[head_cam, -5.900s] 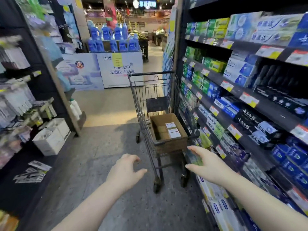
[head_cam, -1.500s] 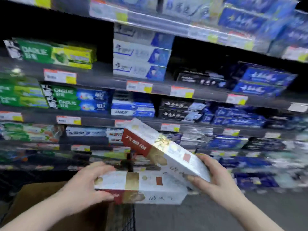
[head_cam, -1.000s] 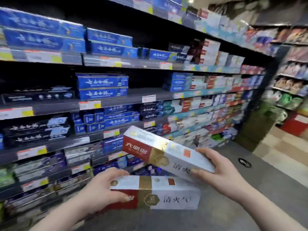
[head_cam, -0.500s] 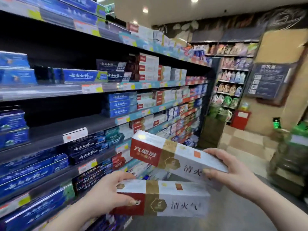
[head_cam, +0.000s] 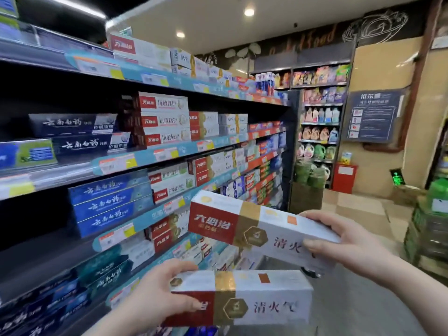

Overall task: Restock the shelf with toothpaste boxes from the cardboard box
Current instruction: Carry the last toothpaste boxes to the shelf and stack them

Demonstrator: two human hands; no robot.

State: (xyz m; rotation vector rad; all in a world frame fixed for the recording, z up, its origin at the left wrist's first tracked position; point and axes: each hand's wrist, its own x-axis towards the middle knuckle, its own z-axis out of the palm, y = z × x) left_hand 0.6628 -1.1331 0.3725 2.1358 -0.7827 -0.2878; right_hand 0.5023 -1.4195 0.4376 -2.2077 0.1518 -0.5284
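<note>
**Toothpaste aisle, one carton in each hand**

I am looking down a supermarket aisle under a pale ceiling with round lights. A tall dark shelf unit with teal price strips point(head_cam: 169, 156) runs along the left, packed with cartons. Stacked red-and-white toothpaste packs point(head_cam: 164, 120) sit at eye level, and dark blue cartons with white script point(head_cam: 109, 204) sit a tier lower. At the far end stands a rack of coloured detergent bottles point(head_cam: 320, 132), with a low red cabinet point(head_cam: 344, 178) and a dark blue notice board point(head_cam: 373, 115) beside it.

The left hand point(head_cam: 155, 297) grips the red end of a long white, red and gold toothpaste box point(head_cam: 254, 297), thumb on its front face, and holds it level, low in the view. The right hand point(head_cam: 349, 241) clasps the white end of a second, matching toothpaste box point(head_cam: 242, 226), fingers over the top edge and thumb across the front. This one is tilted, its red end higher and towards the shelf. It sits just above the first box, and I cannot tell whether the two touch. Both are in the air in front of the shelf, off its tiers.
</note>
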